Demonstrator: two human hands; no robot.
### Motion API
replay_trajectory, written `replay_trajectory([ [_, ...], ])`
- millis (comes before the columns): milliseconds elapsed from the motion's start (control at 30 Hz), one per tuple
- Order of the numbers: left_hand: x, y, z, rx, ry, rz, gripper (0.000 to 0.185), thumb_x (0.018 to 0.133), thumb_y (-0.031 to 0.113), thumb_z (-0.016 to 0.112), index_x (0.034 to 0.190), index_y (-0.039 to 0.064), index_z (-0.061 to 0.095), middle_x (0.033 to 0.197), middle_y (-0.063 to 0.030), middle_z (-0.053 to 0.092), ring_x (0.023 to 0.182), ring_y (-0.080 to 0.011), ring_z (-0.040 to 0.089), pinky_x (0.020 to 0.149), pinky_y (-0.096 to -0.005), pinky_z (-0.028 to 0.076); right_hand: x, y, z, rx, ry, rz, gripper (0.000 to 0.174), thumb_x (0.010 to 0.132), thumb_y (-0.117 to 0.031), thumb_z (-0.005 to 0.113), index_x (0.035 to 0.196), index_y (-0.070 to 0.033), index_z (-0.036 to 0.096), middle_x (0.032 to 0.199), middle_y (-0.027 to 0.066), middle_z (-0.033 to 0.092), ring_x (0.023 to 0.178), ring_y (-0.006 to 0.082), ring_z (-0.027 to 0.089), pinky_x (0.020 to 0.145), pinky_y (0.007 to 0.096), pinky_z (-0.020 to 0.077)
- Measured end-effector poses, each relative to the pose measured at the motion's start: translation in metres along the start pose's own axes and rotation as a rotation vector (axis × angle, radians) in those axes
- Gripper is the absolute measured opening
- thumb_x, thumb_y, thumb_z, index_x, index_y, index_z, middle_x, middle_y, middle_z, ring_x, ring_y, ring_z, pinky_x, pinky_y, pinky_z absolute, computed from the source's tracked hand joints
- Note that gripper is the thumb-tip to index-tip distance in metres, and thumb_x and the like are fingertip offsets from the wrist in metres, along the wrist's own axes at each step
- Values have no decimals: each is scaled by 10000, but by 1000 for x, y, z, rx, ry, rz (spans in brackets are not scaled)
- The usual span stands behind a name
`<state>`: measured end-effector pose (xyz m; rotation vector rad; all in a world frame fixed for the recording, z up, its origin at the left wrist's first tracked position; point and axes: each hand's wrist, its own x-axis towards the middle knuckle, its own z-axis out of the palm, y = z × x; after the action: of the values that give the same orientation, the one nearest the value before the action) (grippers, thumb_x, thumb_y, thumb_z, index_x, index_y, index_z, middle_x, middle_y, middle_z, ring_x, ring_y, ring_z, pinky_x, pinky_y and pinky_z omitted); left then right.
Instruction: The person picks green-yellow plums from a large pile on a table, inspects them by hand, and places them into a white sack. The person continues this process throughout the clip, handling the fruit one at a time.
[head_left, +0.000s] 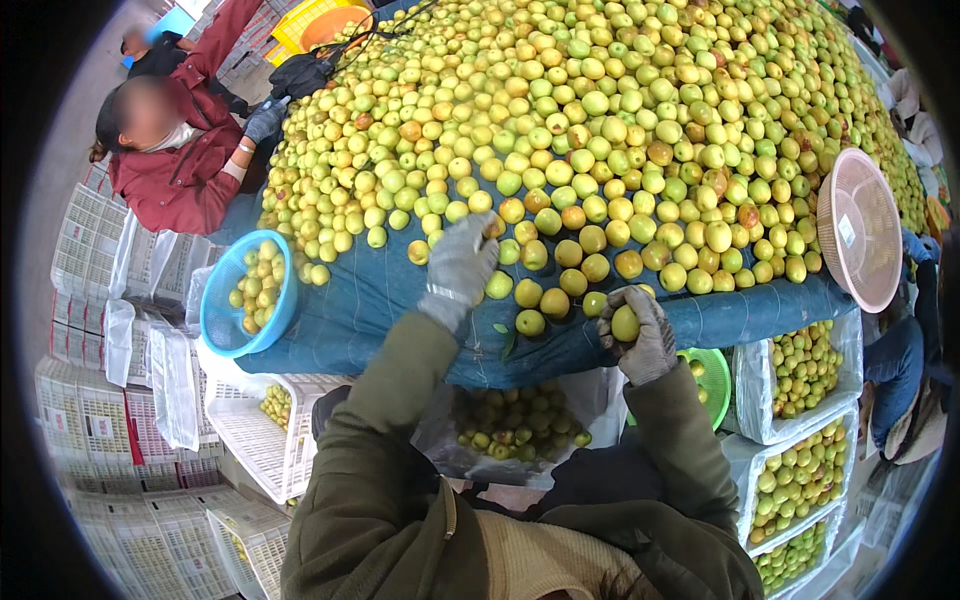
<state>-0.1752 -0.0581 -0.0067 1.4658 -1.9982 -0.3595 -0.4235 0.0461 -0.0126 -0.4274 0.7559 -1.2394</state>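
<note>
Grey knitted work gloves cover both of my hands. My left hand (463, 259) is at the near edge of a big heap of yellow-green jujube-like fruit (517, 142), its fingers bent beside a few reddish ones; whether it grips one cannot be told. Near the front edge of the blue cloth (352, 300), my right hand (637, 330) holds a round yellow-green fruit (625, 323) in its fingers. Loose fruits (555, 302) lie on the cloth between the hands. Below the cloth's edge, a lined container (600, 401) holds more fruit.
A blue plastic basket (210, 300) of fruit stands at left, a pink basket (885, 225) at right, and a green basket (721, 386) beneath my right forearm. Crates (844, 375) of fruit are stacked at right, white crates (112, 405) at left. A person in a red jacket (172, 180) sits at upper left.
</note>
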Motion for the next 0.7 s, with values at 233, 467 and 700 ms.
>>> replay_trajectory([
  [233,38,-4,-10,343,-292,-86,546,732,224,748,1226,87,559,1059,-126,627,976,-267,599,874,-367,470,13,16,27,-64,-107,105,368,905,-164,556,1241,-38,471,1003,105,593,711,174,602,592,294,513],
  [467,9,15,5,-603,-325,-136,513,808,263,720,1229,22,554,1074,-73,619,991,-170,578,868,-313,484,24,25,18,34,-195,317,526,922,-299,521,1393,-164,332,1127,101,568,692,157,589,511,248,471],
  [700,80,1,32,343,-460,-259,450,850,390,612,1141,47,599,1018,-191,642,958,-340,610,858,-400,471,22,26,21,254,-165,294,515,929,-362,494,1395,-197,350,1173,101,554,851,192,601,534,247,491],
])
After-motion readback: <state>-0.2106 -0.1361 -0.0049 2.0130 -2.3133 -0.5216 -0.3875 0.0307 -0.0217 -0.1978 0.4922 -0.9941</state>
